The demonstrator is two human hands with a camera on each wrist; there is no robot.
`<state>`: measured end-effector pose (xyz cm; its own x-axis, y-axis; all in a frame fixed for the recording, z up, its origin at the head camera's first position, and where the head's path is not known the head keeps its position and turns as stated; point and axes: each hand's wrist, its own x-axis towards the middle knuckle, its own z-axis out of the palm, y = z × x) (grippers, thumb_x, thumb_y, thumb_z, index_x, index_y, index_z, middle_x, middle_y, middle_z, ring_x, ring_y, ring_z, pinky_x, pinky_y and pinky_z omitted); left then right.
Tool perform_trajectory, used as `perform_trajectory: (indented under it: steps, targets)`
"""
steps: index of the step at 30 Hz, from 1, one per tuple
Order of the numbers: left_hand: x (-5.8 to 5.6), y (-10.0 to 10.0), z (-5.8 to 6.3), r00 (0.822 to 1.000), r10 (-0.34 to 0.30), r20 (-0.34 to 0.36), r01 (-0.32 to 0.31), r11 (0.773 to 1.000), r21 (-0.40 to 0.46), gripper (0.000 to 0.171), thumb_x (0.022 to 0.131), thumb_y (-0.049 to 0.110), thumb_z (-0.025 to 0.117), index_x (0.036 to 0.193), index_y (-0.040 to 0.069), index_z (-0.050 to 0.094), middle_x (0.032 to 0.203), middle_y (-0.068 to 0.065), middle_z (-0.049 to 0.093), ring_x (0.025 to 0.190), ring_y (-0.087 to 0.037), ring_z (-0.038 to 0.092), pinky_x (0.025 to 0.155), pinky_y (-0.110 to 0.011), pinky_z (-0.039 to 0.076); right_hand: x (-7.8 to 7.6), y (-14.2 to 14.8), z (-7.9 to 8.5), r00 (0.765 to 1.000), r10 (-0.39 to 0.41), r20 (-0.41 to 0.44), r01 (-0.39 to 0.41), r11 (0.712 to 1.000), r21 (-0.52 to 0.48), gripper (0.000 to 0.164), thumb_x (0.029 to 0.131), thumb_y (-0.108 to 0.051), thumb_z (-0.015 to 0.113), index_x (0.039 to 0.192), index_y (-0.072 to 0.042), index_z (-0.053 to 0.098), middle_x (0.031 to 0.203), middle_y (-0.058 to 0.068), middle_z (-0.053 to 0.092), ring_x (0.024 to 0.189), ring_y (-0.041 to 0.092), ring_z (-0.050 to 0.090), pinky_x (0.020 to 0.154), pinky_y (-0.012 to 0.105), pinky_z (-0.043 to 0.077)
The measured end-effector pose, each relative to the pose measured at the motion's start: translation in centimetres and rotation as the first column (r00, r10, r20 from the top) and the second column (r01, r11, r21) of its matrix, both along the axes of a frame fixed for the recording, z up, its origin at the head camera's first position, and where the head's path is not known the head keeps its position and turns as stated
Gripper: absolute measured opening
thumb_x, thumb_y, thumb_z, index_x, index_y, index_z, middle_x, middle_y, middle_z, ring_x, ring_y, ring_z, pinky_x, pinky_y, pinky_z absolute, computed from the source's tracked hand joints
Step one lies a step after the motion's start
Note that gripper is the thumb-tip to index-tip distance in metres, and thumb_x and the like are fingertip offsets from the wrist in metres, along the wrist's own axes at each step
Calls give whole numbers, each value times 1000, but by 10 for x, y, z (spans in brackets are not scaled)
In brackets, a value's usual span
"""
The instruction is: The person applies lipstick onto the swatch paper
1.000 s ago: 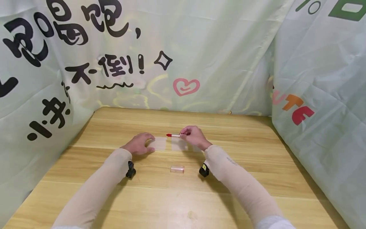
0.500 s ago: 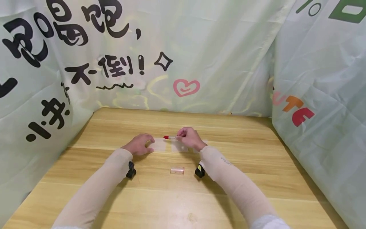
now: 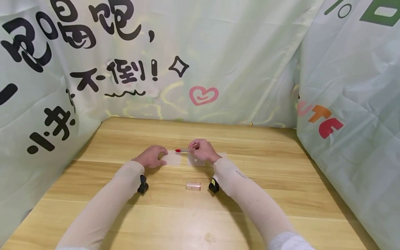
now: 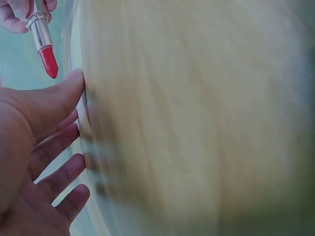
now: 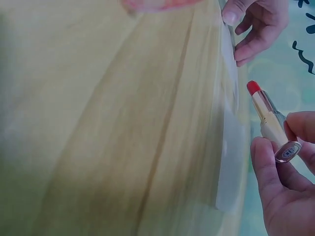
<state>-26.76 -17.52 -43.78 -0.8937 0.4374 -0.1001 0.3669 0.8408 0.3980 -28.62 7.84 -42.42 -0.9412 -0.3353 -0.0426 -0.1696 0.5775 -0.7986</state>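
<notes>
A lipstick with its red bullet out points left above the left white paper piece. My right hand pinches its base between thumb and fingers, plainly seen on the lipstick in the right wrist view. My left hand rests at the left edge of that same paper, thumb and fingers spread against the tabletop. In the left wrist view, the red tip of the lipstick is close to the left thumb, apart from it. Whether the tip touches the paper cannot be told.
A second paper piece lies below the right hand, and a third is partly hidden by the right wrist. Nearer me, a clear pinkish cap lies on its side on the wooden table. Printed cloth hangs around the table.
My right hand has moved left and slightly down with the lipstick, bringing its tip over the left paper. The left hand and the cap have stayed in place.
</notes>
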Motion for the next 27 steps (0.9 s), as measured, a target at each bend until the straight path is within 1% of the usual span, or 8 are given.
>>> perform_trajectory:
  steps: [3, 7, 10, 15, 18, 27]
  targets:
    - [-1, 1, 0, 1000, 4, 1, -4, 1000, 1, 39, 89, 20, 72, 121, 1, 62, 131, -18, 56, 126, -39, 46, 107, -51, 34, -2, -2, -1, 1000, 3, -9, -3, 1000, 9, 8, 91, -17, 66, 97, -14, 69, 97, 3, 70, 93, 18, 64, 78, 35, 53]
    - [1, 3, 2, 1000, 15, 11, -15, 1000, -1, 40, 89, 20, 73, 122, 1, 61, 133, -19, 55, 127, -39, 45, 108, -51, 34, -3, -6, 0, 1000, 8, -11, -8, 1000, 10, 8, 91, -17, 66, 97, -13, 70, 97, 3, 69, 91, 19, 64, 78, 34, 53]
    - [3, 4, 4, 999, 36, 25, -36, 999, 3, 41, 89, 19, 73, 123, 1, 60, 134, -20, 54, 128, -40, 44, 108, -52, 32, -3, -10, 1, 1000, 7, 0, -7, 1000, 5, 8, 91, -16, 66, 97, -13, 69, 97, 4, 69, 91, 19, 64, 78, 34, 53]
    - [3, 2, 4, 996, 76, 46, -77, 997, 20, 43, 87, 20, 74, 124, 2, 60, 135, -19, 54, 129, -40, 44, 108, -51, 33, -5, -15, 1, 1000, -2, 19, 2, 1000, 9, 9, 91, -17, 66, 98, -12, 69, 98, 4, 68, 92, 20, 63, 78, 33, 53]
    - [2, 2, 3, 995, 84, 53, -85, 996, 26, 43, 87, 20, 75, 123, 2, 61, 134, -19, 54, 129, -39, 44, 108, -51, 33, -5, -18, 0, 1000, -7, 30, 7, 1000, 7, 10, 91, -17, 67, 99, -12, 70, 98, 4, 68, 92, 20, 63, 76, 32, 53]
    - [-1, 2, 4, 997, 64, 39, -65, 998, 6, 41, 87, 20, 75, 121, 1, 62, 133, -19, 55, 128, -39, 45, 107, -51, 35, -6, -25, -1, 1000, 0, 10, 0, 1000, 6, 10, 90, -17, 67, 98, -11, 69, 92, 3, 69, 85, 16, 64, 70, 28, 52]
